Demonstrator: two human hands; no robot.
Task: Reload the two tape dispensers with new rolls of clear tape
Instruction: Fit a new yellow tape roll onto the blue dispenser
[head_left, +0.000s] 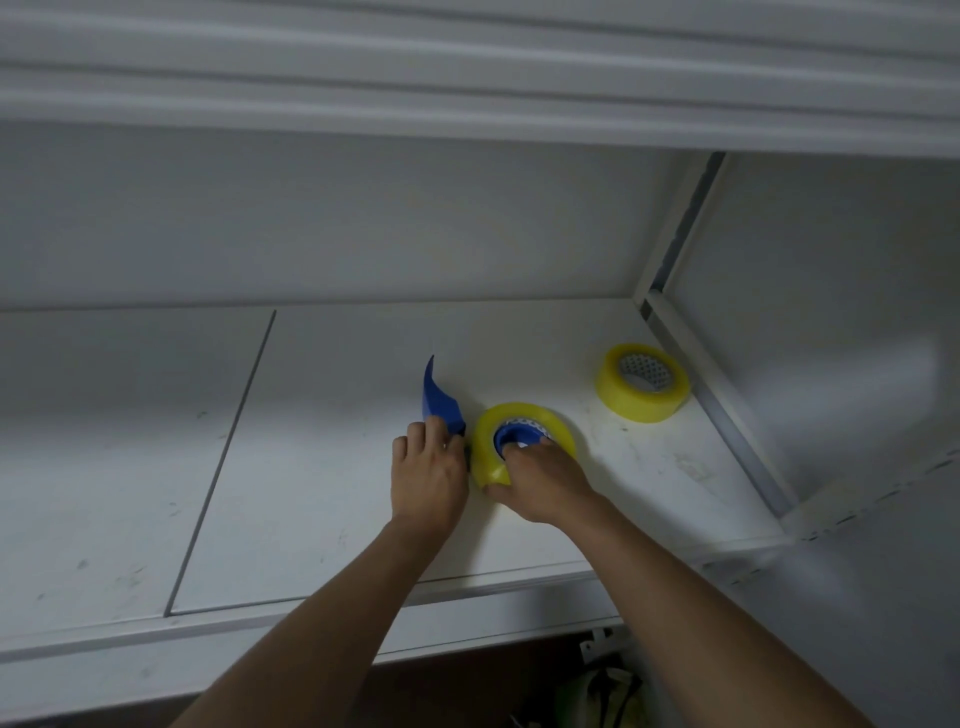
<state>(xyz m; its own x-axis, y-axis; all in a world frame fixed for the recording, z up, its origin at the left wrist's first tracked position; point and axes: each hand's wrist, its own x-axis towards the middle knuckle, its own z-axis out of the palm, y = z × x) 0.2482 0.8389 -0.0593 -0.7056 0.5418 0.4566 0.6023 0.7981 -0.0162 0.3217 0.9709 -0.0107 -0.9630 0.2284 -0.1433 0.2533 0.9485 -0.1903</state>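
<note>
Both hands grip one blue tape dispenser (441, 402) on the white shelf (322, 467): left hand (427, 470) has fingers curled over the dispenser's handle end, right hand (540, 480) clamps the yellowish clear tape roll (491, 441) sitting on the dispenser's blue hub, fingertips hooked into the core, thumb against the roll's outer face. Roll stands tilted on edge, touching the dispenser body just right of the left hand. Blue curved blade guard sticks up behind the left hand. Farther back right, a second clear tape roll (643, 382) lies tilted near the shelf's rear right corner, well apart from the hands, beside the white upright (727, 410). Second dispenser not seen.
</note>
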